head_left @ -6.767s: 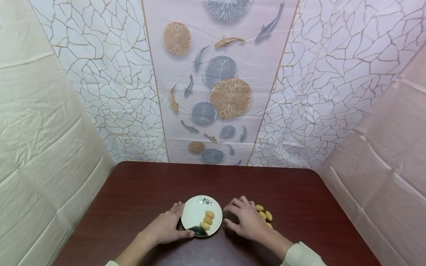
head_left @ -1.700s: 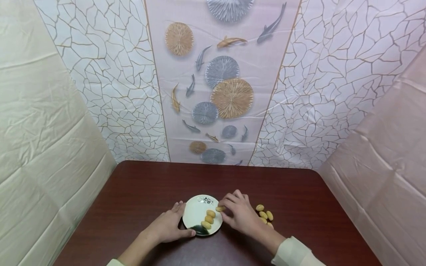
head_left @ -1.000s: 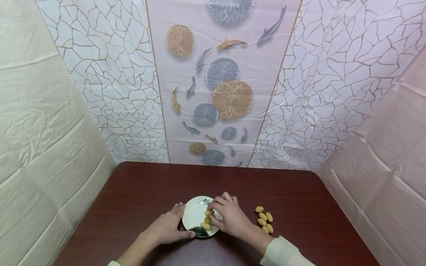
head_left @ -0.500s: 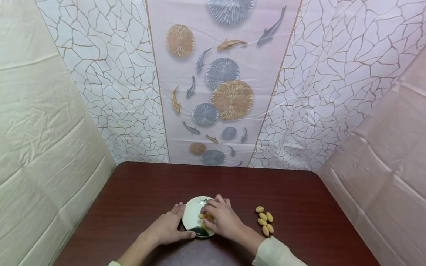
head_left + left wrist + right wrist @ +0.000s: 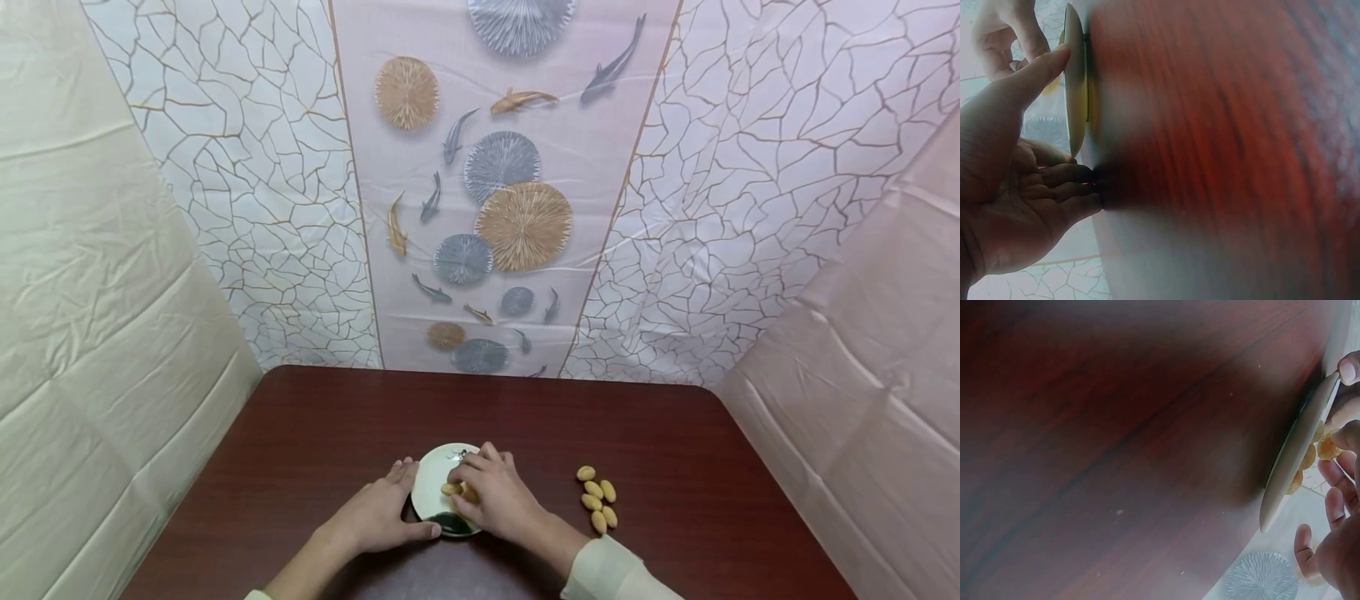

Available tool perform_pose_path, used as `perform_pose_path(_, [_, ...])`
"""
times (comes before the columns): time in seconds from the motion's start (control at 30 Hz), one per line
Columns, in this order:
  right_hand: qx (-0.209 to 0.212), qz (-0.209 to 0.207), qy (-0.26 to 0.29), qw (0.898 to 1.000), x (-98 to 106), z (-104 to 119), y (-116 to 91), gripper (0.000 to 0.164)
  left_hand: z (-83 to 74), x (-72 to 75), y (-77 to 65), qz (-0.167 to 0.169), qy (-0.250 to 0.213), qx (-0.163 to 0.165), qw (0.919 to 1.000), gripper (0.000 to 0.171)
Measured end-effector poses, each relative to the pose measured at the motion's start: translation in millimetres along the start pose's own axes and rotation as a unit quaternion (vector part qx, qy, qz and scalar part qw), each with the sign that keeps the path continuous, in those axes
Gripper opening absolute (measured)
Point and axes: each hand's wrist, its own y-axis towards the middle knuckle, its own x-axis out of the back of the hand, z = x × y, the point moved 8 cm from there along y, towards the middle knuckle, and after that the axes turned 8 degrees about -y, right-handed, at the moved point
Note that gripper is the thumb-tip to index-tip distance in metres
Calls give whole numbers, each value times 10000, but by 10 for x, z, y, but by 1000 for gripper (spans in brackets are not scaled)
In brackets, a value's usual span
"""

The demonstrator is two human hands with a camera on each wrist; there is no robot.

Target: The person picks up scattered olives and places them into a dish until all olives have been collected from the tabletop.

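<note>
A small white plate point(image 5: 428, 482), with a dark green patch and a floral print, sits on the table. My left hand point(image 5: 371, 518) rests against its left side, fingers mostly straight, thumb on the near rim. Over the plate, my right hand point(image 5: 504, 496) pinches an oval yellow-brown piece point(image 5: 1329, 447) between thumb and fingers; whether it is a nut or dried fruit I cannot tell. In the right wrist view, several similar pieces point(image 5: 1295, 482) lie in a row on the plate under the held one. From the head view, my right hand mostly hides that row.
Several more oval yellow pieces point(image 5: 592, 502) lie in a loose cluster on the dark red-brown table point(image 5: 675, 467), right of the plate. A patterned cloth backdrop point(image 5: 480, 308) stands behind the table, with pale cloth walls at both sides.
My right hand has come from the loose cluster to above the plate with a piece, moving left over the row. It has barely shifted in the last half second. My left hand stays put.
</note>
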Motion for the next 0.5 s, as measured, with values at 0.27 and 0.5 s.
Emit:
perform_pose_path(0.27, [-82,203,-49,9997,-87,10,18,13,-15,7,-11,11,-9,7,10000,117])
perform_pose_path(0.5, [-123,232,-135,9996,-138,5,19,10,-10,12,-12,10,-22,46,10000,117])
